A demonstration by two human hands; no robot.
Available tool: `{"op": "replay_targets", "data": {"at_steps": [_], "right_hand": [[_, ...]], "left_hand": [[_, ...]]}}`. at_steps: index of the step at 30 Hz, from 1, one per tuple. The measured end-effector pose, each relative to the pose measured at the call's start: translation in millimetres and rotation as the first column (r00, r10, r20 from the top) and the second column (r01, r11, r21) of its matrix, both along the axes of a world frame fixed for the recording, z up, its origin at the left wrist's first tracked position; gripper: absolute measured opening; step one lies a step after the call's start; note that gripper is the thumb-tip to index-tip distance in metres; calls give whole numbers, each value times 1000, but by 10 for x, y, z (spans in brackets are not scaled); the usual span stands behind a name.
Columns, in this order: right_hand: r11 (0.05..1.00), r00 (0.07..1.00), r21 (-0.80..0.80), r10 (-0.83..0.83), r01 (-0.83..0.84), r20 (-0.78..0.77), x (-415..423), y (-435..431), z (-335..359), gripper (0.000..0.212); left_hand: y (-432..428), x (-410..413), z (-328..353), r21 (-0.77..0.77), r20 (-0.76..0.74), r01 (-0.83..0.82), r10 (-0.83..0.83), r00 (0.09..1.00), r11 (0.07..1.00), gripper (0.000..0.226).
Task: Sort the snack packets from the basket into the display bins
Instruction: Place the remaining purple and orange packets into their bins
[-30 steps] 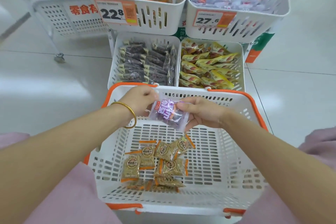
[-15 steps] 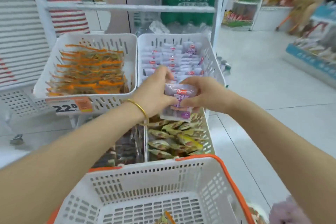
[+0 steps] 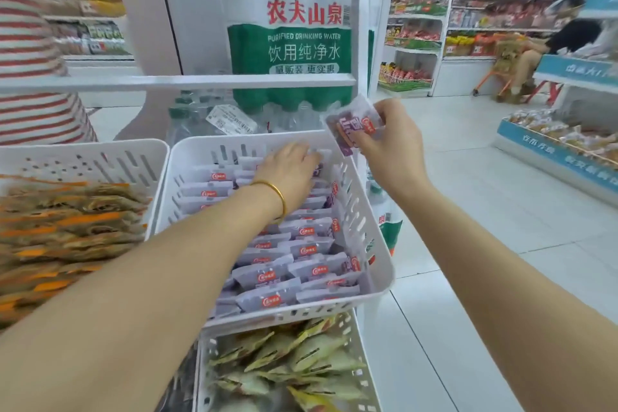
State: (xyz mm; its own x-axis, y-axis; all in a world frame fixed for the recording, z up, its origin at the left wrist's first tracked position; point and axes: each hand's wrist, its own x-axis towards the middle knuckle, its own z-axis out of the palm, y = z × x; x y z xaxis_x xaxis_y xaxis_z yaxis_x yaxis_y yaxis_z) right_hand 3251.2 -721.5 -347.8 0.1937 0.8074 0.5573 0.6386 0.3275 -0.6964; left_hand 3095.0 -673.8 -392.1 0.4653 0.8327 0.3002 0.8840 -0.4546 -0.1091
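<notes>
The right hand (image 3: 389, 147) pinches the purple packet (image 3: 351, 127) above the far right corner of the bin (image 3: 378, 244); the left hand (image 3: 289, 170), its grip too blurred to read, reaches inside that bin.

Floor (image 3: 501, 211): glossy white tiles, evenly lit; rear right: white store shelving (image 3: 418, 27) stocked with packaged goods; centre: shrink-wrapped pack of bottled water (image 3: 294, 43) with a green label, standing behind a white horizontal rail (image 3: 200, 80); right edge: blue-fronted display table (image 3: 551, 150); left edge: red-and-white striped surface (image 3: 30, 77).
</notes>
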Motion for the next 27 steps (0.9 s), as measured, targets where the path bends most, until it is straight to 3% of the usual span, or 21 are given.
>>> {"op": "replay_targets", "data": {"at_steps": [4, 6, 8, 10, 15, 19, 22, 24, 27], "right_hand": [[999, 995, 37, -3, -1, 96, -95, 197, -134, 17], [997, 970, 53, -73, 62, 233, -162, 243, -193, 20], [984, 914, 85, -174, 153, 368, -217, 308, -256, 13], [968, 858, 109, -250, 225, 448, -261, 350, -292, 19], [976, 734, 36, -186, 214, 654, -279, 286, -259, 38], [963, 770, -97, -139, 252, 623, -268, 268, -152, 29], [960, 808, -156, -102, 233, 581, -261, 315, -162, 23], [960, 840, -199, -61, 197, 539, -255, 335, -174, 38], [981, 877, -140, -50, 132, 478, -236, 285, -161, 59]], "left_hand": [[145, -45, -107, 26, -26, -34, 35, 999, 999, 35], [157, -45, -101, 32, -11, -66, 66, 998, 997, 31], [150, -14, -75, 56, -22, -123, 124, 992, 991, 26], [119, 18, -47, 72, -28, -185, 188, 982, 980, 25], [46, 28, 10, 82, -30, -244, 247, 969, 966, 32], [7, 25, -20, 137, 41, -169, 165, 985, 976, 34], [-50, 37, -112, 240, 35, 111, -123, 992, 964, 41], [-80, 72, -148, 141, -6, 219, -220, 975, 965, 54], [-81, 138, -124, 67, 19, 159, -160, 987, 985, 66]]}}
